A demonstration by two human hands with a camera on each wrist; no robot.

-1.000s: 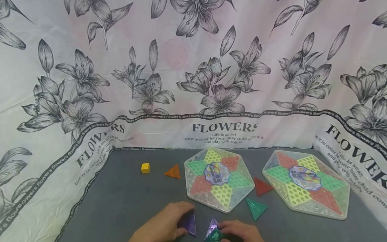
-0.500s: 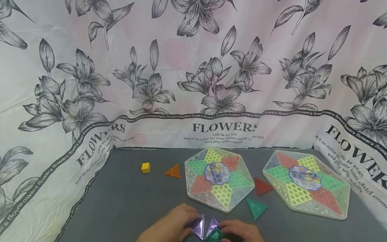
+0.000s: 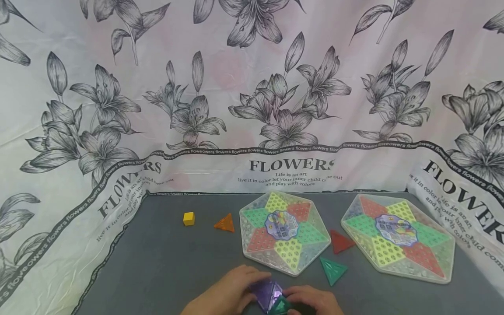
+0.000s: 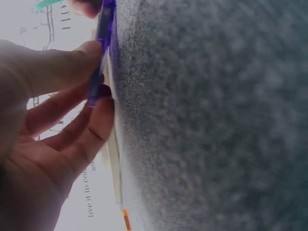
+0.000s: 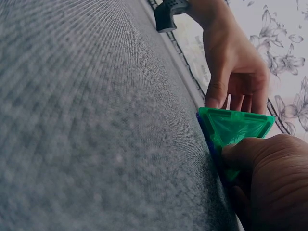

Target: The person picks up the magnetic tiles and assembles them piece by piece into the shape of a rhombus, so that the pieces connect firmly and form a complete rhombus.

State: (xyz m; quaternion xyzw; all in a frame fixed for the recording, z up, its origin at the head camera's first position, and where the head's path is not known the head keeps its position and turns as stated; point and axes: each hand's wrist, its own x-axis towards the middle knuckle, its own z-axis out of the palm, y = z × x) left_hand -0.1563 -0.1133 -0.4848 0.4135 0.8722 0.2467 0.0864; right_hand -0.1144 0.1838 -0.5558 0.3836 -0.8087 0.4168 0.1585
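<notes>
My left hand (image 3: pixel 232 289) pinches a purple triangular magnetic tile (image 3: pixel 261 292) between thumb and fingers, low over the grey cloth. Its inner edge meets a second purple triangular tile (image 3: pixel 277 290) at the bottom centre of the head view. A translucent green triangular tile (image 5: pixel 238 126) stands tilted up from the purple tiles. My right hand (image 3: pixel 316 299) grips that green tile, with the thumb pressed on its near face in the right wrist view. The right hand's lower fingers are hidden behind the tile and thumb.
Two hexagonal game boards (image 3: pixel 252 253) (image 3: pixel 433 273) lie behind the hands. Between and before them are a red triangular tile (image 3: pixel 341 241) and another green triangular tile (image 3: pixel 334 271). An orange triangular tile (image 3: pixel 225 223) and a yellow cube (image 3: pixel 189 218) sit at the left.
My left hand has moved right with its purple tile, closing the gap to the second purple tile. The right hand has kept its place on the green tile.
</notes>
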